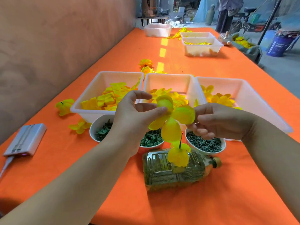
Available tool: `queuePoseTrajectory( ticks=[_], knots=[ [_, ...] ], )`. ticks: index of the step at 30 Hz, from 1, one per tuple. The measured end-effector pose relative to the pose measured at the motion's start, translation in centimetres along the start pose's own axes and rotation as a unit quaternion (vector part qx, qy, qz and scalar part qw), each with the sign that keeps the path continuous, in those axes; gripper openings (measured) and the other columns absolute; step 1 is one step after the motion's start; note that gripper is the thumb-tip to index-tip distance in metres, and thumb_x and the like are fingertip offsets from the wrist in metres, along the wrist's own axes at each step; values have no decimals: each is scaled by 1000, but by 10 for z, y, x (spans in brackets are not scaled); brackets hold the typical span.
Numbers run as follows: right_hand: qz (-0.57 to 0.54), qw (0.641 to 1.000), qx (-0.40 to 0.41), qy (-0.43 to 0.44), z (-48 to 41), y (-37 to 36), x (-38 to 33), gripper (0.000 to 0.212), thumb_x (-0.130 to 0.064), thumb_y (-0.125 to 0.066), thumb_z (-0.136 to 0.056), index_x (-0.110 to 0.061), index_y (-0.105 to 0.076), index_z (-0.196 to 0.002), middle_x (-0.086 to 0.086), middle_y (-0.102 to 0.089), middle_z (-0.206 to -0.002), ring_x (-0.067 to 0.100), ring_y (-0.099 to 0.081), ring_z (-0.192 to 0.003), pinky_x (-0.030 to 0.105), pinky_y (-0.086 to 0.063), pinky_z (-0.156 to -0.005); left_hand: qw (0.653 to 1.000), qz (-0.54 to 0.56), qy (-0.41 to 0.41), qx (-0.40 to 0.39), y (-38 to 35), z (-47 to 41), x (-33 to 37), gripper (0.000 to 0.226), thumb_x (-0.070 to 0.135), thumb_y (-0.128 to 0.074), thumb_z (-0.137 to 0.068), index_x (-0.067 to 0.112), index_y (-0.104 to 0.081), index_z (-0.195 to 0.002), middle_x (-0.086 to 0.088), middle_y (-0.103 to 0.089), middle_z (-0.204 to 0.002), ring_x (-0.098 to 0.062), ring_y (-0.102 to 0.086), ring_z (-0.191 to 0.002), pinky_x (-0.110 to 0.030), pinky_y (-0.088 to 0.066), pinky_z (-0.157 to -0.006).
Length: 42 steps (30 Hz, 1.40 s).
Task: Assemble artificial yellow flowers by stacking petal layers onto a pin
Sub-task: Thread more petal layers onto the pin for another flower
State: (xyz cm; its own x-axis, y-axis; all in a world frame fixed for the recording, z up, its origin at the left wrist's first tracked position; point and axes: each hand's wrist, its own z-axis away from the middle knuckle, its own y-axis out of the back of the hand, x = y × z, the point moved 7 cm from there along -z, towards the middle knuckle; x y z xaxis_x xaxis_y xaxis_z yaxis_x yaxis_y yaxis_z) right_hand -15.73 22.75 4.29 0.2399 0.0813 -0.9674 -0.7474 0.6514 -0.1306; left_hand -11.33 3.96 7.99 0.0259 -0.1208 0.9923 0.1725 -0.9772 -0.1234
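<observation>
A yellow petal layer (175,117) with several rounded petals hangs in the air between my two hands. My left hand (138,114) pinches its upper left petal between thumb and fingers. My right hand (215,120) has curled fingers at the layer's right petal. Below them a thin dark pin (180,140) stands upright on a plastic bottle (175,171) lying on its side, with a smaller yellow petal layer (178,155) threaded low on the pin.
Three white trays (90,98) (188,83) (253,101) of yellow petals stand behind. Three white bowls (95,127) (152,140) (206,143) of green parts sit under my hands. A power bank (26,140) lies left. Finished flowers (65,106) are scattered on the orange table (227,184).
</observation>
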Motion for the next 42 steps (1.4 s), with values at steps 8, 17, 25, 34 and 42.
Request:
queuePoseTrajectory(
  ticks=[8,17,25,34,42],
  knots=[
    [89,992,63,70,3,-31,-37,9,-26,-76,-76,-23,-73,-68,-4,-59,-60,7,-54,-50,18,-34,-44,997,42,59,-28,-15,1,-2,49,1,-84,-67,10,-62,-111,-14,-67,-91,-25,-70,-78,-31,-56,-54],
    [79,996,45,-12,6,-41,-19,13,-10,-74,-76,-20,-73,-68,-5,-61,-56,5,-54,-45,18,-28,-39,976,-19,163,-143,-19,20,-16,70,16,-83,-54,14,-59,-120,-10,-75,-89,-26,-72,-73,-53,-61,-77],
    [63,996,49,-44,6,-42,-11,16,-9,-68,-78,-20,-75,-69,-2,-65,-64,8,-57,-49,17,-32,-38,974,-46,171,-143,-23,24,-28,43,1,-74,-81,18,-61,-118,-20,-68,-118,-26,-68,-81,-35,-54,-65],
    [47,996,38,-71,8,-37,-3,6,-13,-67,-76,-14,-72,-77,4,-69,-76,13,-63,-57,21,-35,-40,975,1,177,-131,-27,26,-32,47,-2,-76,-79,12,-59,-120,-22,-68,-118,-28,-72,-79,-36,-59,-57],
    [35,996,26,-74,7,-35,-1,6,-13,-66,-76,-9,-67,-80,4,-66,-69,14,-62,-54,22,-40,-41,973,6,190,-128,-28,26,-37,42,1,-77,-78,18,-62,-114,-20,-67,-122,-23,-70,-67,-31,-58,-56]
  ],
)
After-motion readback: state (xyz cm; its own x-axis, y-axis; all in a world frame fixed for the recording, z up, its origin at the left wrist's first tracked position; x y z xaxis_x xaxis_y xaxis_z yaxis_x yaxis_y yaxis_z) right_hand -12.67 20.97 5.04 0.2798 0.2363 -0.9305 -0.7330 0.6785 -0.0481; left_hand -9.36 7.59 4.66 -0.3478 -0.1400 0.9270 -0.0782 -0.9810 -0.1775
